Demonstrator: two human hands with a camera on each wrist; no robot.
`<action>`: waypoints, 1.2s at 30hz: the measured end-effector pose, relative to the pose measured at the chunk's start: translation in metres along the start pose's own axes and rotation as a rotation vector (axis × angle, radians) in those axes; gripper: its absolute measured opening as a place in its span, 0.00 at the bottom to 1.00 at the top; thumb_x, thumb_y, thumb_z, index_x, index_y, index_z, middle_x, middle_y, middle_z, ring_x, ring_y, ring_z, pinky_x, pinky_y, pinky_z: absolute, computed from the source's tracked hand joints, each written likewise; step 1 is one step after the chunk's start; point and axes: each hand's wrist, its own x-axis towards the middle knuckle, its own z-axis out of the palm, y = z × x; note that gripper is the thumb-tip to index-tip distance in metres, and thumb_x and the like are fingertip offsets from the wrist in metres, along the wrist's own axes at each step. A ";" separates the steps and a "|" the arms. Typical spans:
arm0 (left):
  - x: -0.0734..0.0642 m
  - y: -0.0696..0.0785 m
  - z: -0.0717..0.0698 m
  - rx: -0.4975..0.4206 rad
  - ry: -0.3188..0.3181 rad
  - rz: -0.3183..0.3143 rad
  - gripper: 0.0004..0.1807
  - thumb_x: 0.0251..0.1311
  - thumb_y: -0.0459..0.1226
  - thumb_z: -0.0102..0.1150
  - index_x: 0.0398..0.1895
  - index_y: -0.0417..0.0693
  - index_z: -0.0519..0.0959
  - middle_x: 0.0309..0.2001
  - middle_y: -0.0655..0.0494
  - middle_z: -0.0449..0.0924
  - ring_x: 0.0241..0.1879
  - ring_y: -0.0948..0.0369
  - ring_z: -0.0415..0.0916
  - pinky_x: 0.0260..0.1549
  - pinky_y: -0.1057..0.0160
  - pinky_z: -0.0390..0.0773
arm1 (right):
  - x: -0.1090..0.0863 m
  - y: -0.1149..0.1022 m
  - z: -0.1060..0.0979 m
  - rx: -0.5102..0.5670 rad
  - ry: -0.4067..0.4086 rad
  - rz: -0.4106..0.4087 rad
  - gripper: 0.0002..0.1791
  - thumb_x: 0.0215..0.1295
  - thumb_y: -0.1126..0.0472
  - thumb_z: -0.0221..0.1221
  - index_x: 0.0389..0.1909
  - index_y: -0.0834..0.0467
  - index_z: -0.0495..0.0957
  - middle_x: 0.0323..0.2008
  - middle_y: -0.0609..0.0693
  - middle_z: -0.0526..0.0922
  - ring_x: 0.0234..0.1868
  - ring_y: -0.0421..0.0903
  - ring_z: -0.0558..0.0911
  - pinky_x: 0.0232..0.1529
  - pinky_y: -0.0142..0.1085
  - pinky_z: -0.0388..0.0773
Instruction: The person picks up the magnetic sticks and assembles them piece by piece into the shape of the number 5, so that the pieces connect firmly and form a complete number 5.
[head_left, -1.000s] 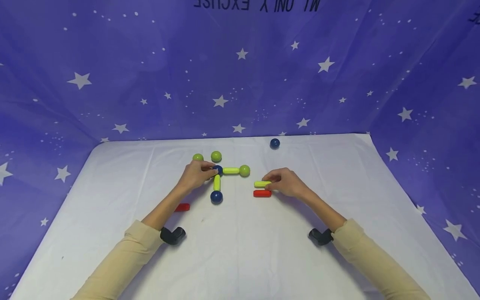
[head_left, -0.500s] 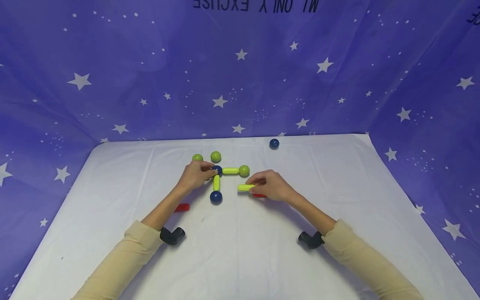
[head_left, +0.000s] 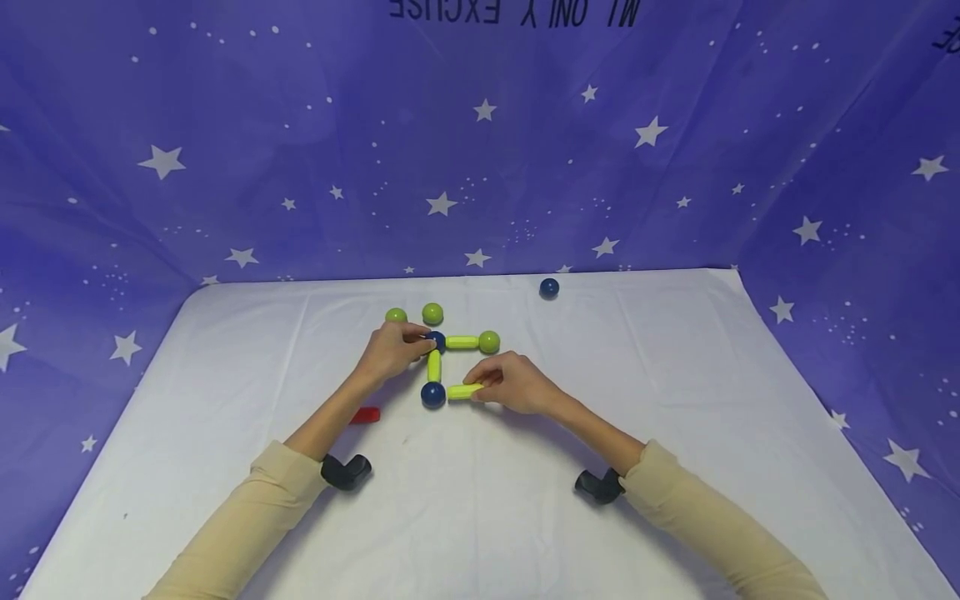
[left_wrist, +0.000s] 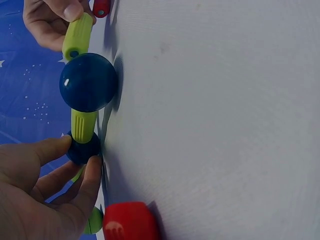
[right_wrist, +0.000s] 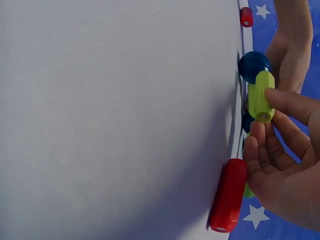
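My left hand (head_left: 392, 350) pinches a dark blue ball (head_left: 437, 339) at the corner of an L-shaped build of magnetic rods and balls. From that ball one yellow-green rod (head_left: 462, 342) runs right to a green ball (head_left: 489, 342). Another yellow-green rod (head_left: 434, 367) runs toward me to a second blue ball (head_left: 432, 394). Between thumb and fingers, my right hand (head_left: 517, 383) holds a loose yellow-green rod (right_wrist: 264, 97), its end right beside the second blue ball; whether they touch I cannot tell. Below this hand a red rod (right_wrist: 229, 195) lies on the table, hidden in the head view.
Two green balls (head_left: 432, 313) sit behind my left hand, one partly covered. A red rod (head_left: 366, 415) lies near my left forearm, which partly hides it. Far back is a blue ball (head_left: 549, 288). A starry purple curtain (head_left: 442, 167) encloses the white table (head_left: 480, 517).
My right hand has picked up the yellow-green rod from beside the red one and carried it left, toward the near blue ball. My left hand has stayed on the corner ball.
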 end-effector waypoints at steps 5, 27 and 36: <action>-0.001 0.001 0.000 0.009 0.005 -0.001 0.20 0.65 0.39 0.64 0.57 0.38 0.81 0.46 0.44 0.85 0.41 0.54 0.82 0.35 0.62 0.78 | 0.000 -0.003 0.003 -0.014 -0.002 -0.002 0.10 0.60 0.66 0.69 0.43 0.58 0.87 0.36 0.43 0.86 0.35 0.39 0.79 0.39 0.32 0.76; -0.055 -0.004 0.003 0.030 -0.066 0.116 0.13 0.60 0.39 0.69 0.44 0.42 0.83 0.37 0.55 0.84 0.41 0.56 0.82 0.38 0.58 0.78 | 0.004 -0.004 0.005 -0.061 0.001 0.021 0.10 0.59 0.66 0.70 0.42 0.57 0.87 0.34 0.42 0.85 0.33 0.38 0.79 0.37 0.32 0.76; -0.063 -0.006 0.007 0.051 -0.096 0.117 0.12 0.57 0.37 0.71 0.45 0.45 0.84 0.36 0.57 0.83 0.37 0.60 0.80 0.36 0.60 0.78 | 0.006 0.002 -0.009 -0.047 0.005 0.033 0.11 0.63 0.63 0.68 0.45 0.58 0.86 0.39 0.45 0.86 0.39 0.40 0.81 0.43 0.34 0.78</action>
